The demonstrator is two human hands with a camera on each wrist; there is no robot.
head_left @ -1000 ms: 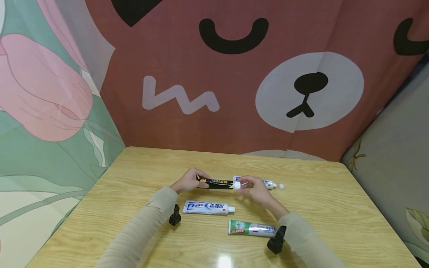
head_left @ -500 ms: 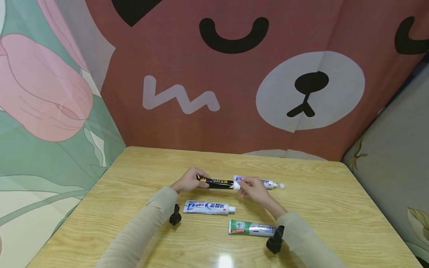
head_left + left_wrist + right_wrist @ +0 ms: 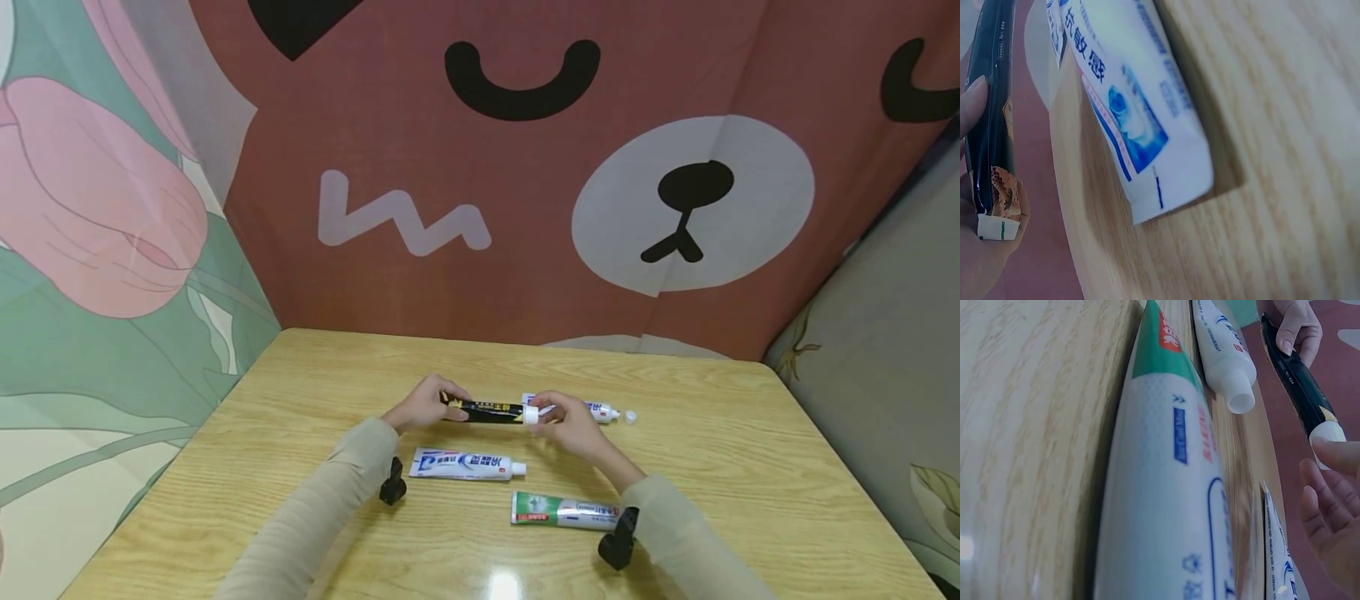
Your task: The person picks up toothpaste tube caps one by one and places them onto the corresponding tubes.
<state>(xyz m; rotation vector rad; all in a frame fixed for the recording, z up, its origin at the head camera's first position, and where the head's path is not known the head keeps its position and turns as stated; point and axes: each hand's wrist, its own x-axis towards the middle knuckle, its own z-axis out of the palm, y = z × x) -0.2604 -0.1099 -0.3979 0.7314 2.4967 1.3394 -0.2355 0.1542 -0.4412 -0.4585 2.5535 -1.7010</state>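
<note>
My left hand [image 3: 423,404] grips a black toothpaste tube [image 3: 487,412] by its flat end and holds it level above the table. The tube's white cap [image 3: 531,414] points to the right. At that end is my right hand [image 3: 573,427]. In the right wrist view its thumb lies on the cap [image 3: 1327,432], with the fingers bent beneath. The left wrist view shows the tube's crimped end [image 3: 999,226] against the left palm.
On the wooden table [image 3: 337,533] lie a blue-and-white toothpaste tube [image 3: 465,465] and a green-and-white one [image 3: 562,511]. Behind the right hand is another white tube [image 3: 602,412], uncapped, beside a small loose cap [image 3: 630,417]. A bear-print cloth [image 3: 420,292] hangs behind.
My right fingers spread a little, closed in on the cap half a second ago, and now stand slightly wider around it. The left hand and the black tube stay in place.
</note>
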